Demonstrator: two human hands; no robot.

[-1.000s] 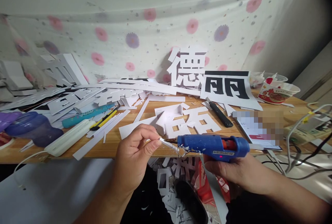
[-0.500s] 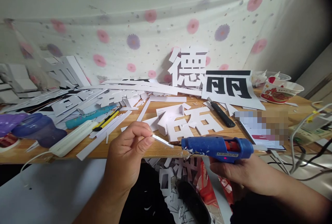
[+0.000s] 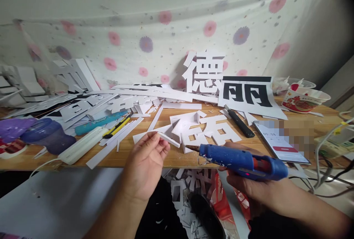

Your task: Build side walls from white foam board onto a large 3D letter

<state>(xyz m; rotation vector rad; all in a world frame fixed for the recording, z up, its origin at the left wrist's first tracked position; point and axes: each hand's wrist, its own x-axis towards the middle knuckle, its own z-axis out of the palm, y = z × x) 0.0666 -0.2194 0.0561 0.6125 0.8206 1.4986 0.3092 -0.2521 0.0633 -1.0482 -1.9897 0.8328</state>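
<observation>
Between the thumb and fingers of my left hand [image 3: 149, 161] is a narrow white foam board strip [image 3: 170, 140], its free end pointing right. My right hand [image 3: 249, 187] grips a blue hot glue gun [image 3: 235, 160] whose red light is lit. The gun's dark nozzle points left, close to the strip's free end but apart from it. Just behind them on the table lies a white cut-out character [image 3: 219, 130], with upright white walls [image 3: 184, 123] standing along part of its left side.
A black-handled knife [image 3: 240, 121], a phone [image 3: 282, 141] and a paper bowl [image 3: 304, 100] are to the right. Leftward lie a yellow cutter [image 3: 117, 127], a white power strip [image 3: 83, 145] and foam scraps. A finished-looking white character [image 3: 204, 71] leans at the back. Cables run at far right.
The glue gun's nozzle has pulled away from the strip, the gun shifting right and tilting. My left hand has turned the strip and moved it slightly forward, towards the cut-out character.
</observation>
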